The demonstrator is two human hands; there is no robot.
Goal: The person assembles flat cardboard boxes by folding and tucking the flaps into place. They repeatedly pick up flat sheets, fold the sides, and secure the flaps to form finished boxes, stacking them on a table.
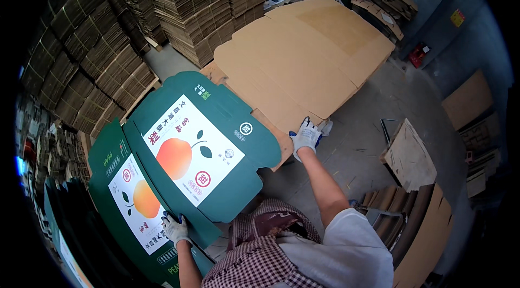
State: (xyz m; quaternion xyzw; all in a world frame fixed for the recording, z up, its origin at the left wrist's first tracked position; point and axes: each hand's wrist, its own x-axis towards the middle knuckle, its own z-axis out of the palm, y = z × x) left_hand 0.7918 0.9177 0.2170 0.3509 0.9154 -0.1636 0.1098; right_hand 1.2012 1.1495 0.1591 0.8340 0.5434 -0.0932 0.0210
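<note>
My left hand (pixel 175 229), in a white glove with dark blue fingertips, rests with fingers apart on a green printed cardboard box blank (pixel 249 177). It lies near the seam between a larger panel with a big orange-red fruit picture and a smaller panel with a similar picture. My right hand (pixel 307 137), gloved the same way, reaches out to the near edge of a plain brown cardboard sheet (pixel 292 44). Its thumb stands apart from the fingers, which touch the sheet's corner. A small pale, crumpled piece (pixel 325 127) shows beside that hand; its kind is unclear.
Tall bundles of flat cardboard (pixel 187 6) stand at the far side, with more strapped stacks (pixel 81 55) at the left. On the grey floor to the right are a pale board (pixel 410 155) and a stack of brown cardboard (pixel 422 234). A small red object (pixel 418 55) sits near the wall.
</note>
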